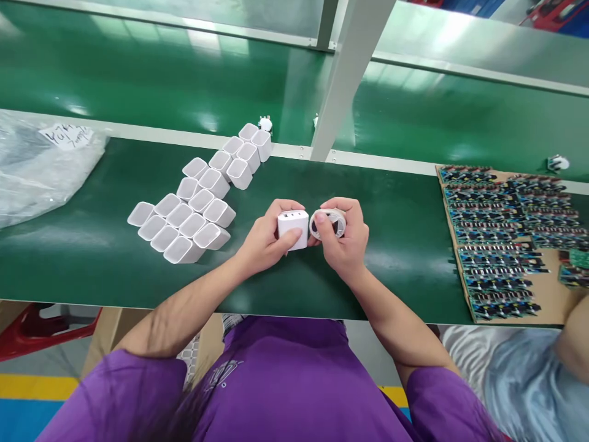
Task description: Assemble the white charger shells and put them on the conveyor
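The white box (289,222) is positioned above the green table (405,252), near the front edge. The left hand (267,238) is closed on it, thumb across the front face. The right hand (348,240) grips a round white piece (339,224) between thumb and fingers, just beside the box. White cases (184,215) stand grouped to the left, beyond them a plastic bag (41,172); circuit boards (492,230) lie on cardboard (554,301) at right.

green worktop (405,245), pale post (347,80), blue-and-yellow floor (32,388); a red stool (18,333), perhaps.
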The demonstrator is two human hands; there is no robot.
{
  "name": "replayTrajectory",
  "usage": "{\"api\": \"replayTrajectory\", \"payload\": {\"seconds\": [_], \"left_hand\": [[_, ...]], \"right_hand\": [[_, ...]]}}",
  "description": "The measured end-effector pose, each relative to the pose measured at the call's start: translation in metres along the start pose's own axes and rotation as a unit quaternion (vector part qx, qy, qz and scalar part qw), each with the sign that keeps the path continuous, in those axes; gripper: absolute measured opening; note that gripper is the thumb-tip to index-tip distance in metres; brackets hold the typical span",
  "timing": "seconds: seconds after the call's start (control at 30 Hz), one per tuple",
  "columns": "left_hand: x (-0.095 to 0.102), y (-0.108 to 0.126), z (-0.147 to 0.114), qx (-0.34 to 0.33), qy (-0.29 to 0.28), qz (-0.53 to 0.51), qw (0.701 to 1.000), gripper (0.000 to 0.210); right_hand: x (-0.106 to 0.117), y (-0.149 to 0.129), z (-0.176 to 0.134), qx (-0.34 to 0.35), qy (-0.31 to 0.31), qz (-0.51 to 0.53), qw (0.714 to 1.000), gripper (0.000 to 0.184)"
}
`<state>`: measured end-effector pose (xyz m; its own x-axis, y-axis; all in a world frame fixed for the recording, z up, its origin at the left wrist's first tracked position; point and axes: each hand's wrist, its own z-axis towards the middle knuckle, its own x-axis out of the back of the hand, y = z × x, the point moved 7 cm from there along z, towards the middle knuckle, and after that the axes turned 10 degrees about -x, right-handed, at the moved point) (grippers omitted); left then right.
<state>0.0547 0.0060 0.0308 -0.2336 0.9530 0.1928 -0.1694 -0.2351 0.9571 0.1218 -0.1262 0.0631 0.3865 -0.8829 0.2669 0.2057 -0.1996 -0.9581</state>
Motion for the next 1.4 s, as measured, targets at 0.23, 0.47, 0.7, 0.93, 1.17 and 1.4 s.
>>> {"api": "replayTrajectory", "payload": {"seconds": [0.23, 0.47, 0.7, 0.93, 1.17, 1.4], "left_hand": [[-0.002, 0.004, -0.001, -0.023, -0.023, 0.035, 0.999, 0.036], [-0.002, 0.01, -0.003, -0.091, -0.017, 0.127, 0.987, 0.032], [-0.009, 0.02, -0.008, -0.172, 0.018, 0.19, 0.966, 0.025], [-0.007, 0.009, -0.005, -0.113, 0.016, 0.099, 0.989, 0.027], [-0.008, 0.006, -0.004, -0.066, 0.009, 0.052, 0.996, 0.027], [-0.009, 0.008, -0.004, -0.097, 0.004, 0.24, 0.966, 0.029]], "right_hand": [[-0.001, -0.008, -0.004, 0.048, 0.014, -0.034, 0.998, 0.017], [-0.004, -0.003, -0.005, 0.043, -0.013, -0.058, 0.997, 0.013], [-0.002, -0.005, -0.013, 0.105, 0.032, -0.127, 0.986, 0.011], [-0.003, 0.004, -0.006, 0.025, 0.007, -0.05, 0.998, 0.021], [-0.001, -0.002, -0.003, 0.046, 0.028, -0.044, 0.998, 0.02], [-0.006, -0.001, -0.006, 0.128, 0.024, -0.15, 0.98, 0.016]]}}
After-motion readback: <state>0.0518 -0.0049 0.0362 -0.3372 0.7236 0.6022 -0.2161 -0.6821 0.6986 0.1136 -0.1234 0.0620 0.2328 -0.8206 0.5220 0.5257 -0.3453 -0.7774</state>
